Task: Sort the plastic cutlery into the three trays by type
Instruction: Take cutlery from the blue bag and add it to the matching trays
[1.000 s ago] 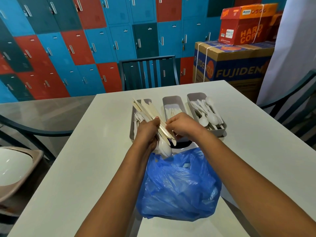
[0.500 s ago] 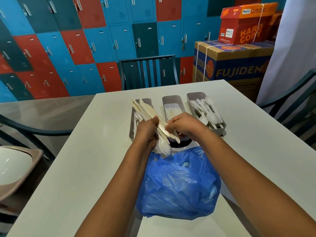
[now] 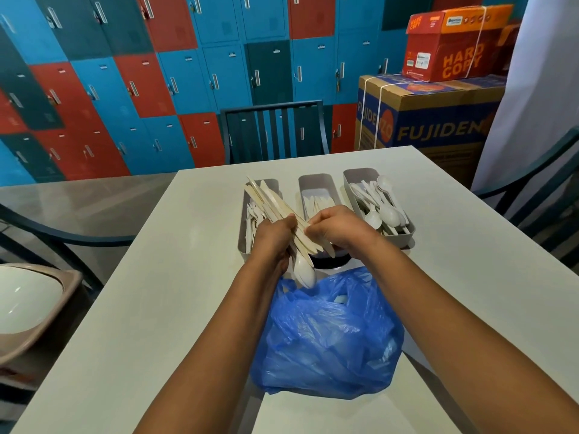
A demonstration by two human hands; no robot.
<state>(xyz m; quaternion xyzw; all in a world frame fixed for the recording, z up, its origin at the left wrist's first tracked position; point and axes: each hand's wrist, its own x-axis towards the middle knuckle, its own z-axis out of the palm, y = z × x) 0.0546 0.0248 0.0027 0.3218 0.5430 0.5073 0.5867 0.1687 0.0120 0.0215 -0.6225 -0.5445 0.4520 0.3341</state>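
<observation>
Soft, even indoor light, faint shadows on the table [image 3: 131, 308], sharp centre, wide-angle bending at the edges.

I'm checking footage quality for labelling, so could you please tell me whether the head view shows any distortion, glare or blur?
Head view: wide-angle bending curves the lockers and table edges; soft glare on the blue plastic bag; the cutlery bundle between left hand and right hand looks slightly soft.

Bare forearms — bare hands [image 3: 336, 228] — no sleeves
</observation>
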